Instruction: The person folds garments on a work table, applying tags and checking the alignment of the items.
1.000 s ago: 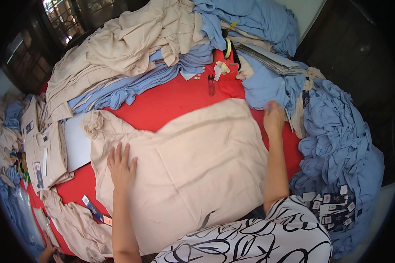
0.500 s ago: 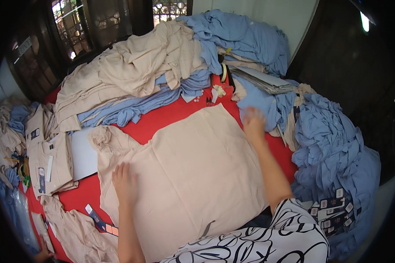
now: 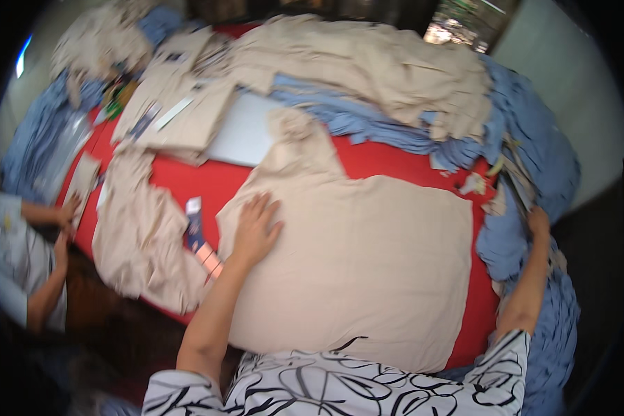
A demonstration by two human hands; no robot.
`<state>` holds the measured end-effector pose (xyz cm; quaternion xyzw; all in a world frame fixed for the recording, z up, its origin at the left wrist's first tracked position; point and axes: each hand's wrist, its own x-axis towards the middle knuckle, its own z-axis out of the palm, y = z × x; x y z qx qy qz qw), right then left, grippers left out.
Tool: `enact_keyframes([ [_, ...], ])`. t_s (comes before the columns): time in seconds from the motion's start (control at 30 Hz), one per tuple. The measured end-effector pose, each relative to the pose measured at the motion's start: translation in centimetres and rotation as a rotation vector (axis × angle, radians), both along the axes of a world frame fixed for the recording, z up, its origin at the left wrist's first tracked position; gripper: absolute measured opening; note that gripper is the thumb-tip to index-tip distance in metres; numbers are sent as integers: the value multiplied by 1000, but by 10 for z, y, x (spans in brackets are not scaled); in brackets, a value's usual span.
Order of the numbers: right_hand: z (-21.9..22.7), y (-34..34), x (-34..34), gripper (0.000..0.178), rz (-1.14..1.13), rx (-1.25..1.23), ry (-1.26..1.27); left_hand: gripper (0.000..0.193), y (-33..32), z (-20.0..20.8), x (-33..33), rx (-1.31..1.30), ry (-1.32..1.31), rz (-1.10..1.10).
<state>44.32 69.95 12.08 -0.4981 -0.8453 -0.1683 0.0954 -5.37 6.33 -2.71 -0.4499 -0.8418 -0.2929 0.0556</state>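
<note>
A beige shirt point(image 3: 353, 263) lies spread over the red table in front of me, one sleeve bunched at its far left. My left hand point(image 3: 256, 225) rests flat on its left part, fingers spread and holding nothing. My right hand point(image 3: 538, 220) reaches past the shirt's right edge to the near end of a stack of thin grey-white sheets point(image 3: 518, 179). Its fingers bend against the stack's end; blur hides whether they grip a sheet. Blue cloth point(image 3: 498, 239) lies under and beside the stack.
Folded beige shirts point(image 3: 180, 125) with tags lie beside a white board point(image 3: 241, 132). Beige and blue garments point(image 3: 367, 66) pile along the back. Dark and orange tags point(image 3: 202, 239) lie near a loose beige garment point(image 3: 142, 229). At left, another person's hands point(image 3: 68, 215) touch a beige piece.
My view has swung left, bringing the other person into sight. My right hand has moved from above the blue cloth to the sheet stack. The left hand stays on the shirt.
</note>
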Motion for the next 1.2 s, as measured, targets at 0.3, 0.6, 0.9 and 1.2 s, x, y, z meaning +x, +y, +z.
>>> enact_keyframes([
  [0.3, 38, -101, -54, 22, -222, 106, -98, 48, -133, 16, 66, -131, 177, 162],
  [0.6, 133, -333, -145, 33, 656, -436, 690, 42, -186, 26, 30, -165, 134, -71],
  [0.9, -41, -488, -314, 37, 841, -1138, 317, 25, -232, 44, -13, -260, 337, -165],
  [1.2, -112, -508, -387, 33, 1014, -764, 236, 17, -247, 44, -5, -52, 241, -89],
])
